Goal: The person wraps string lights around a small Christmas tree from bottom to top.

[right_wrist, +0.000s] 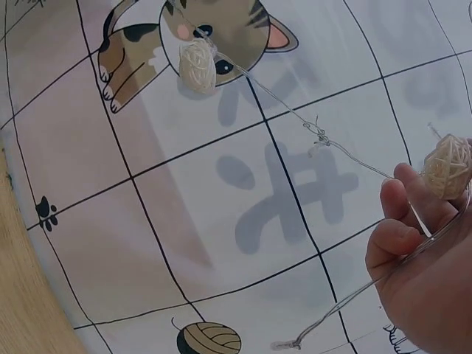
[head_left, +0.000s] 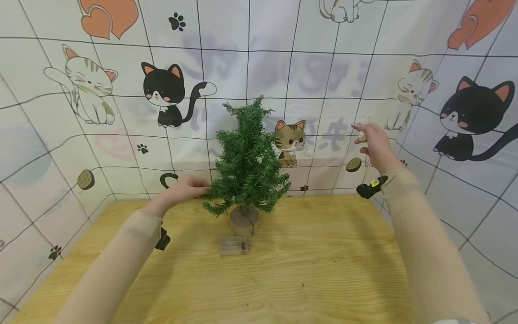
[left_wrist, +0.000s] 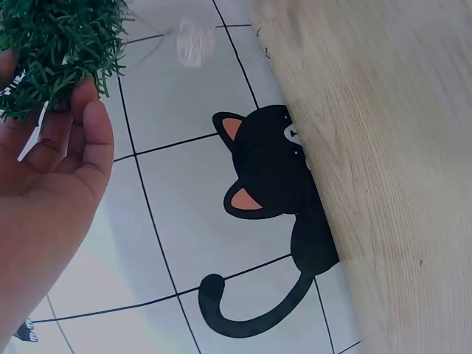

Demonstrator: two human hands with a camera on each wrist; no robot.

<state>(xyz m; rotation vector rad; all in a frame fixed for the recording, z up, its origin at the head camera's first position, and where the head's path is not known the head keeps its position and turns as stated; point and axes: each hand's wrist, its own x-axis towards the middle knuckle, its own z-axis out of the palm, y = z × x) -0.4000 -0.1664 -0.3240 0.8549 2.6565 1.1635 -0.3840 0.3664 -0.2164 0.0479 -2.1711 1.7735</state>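
A small green artificial Christmas tree [head_left: 247, 155] stands upright on a round wooden base [head_left: 244, 222] near the back wall. My left hand [head_left: 181, 191] is at its lower left side, and in the left wrist view the fingers pinch a branch tip [left_wrist: 51, 55]. Off to the right of the tree, my right hand [head_left: 377, 146] is raised and holds a string light's thin wire [right_wrist: 276, 103] between curled fingers. One pale woven ball [right_wrist: 448, 168] sits at those fingers; another ball [right_wrist: 198, 68] hangs farther along the wire toward the tree.
A clear plastic box [head_left: 233, 245], resembling a battery case, lies on the wooden table [head_left: 283, 279] just before the tree base. Green needle scraps [head_left: 338, 259] are scattered on the tabletop. A cat-print cloth wall [head_left: 323, 76] encloses the back and sides.
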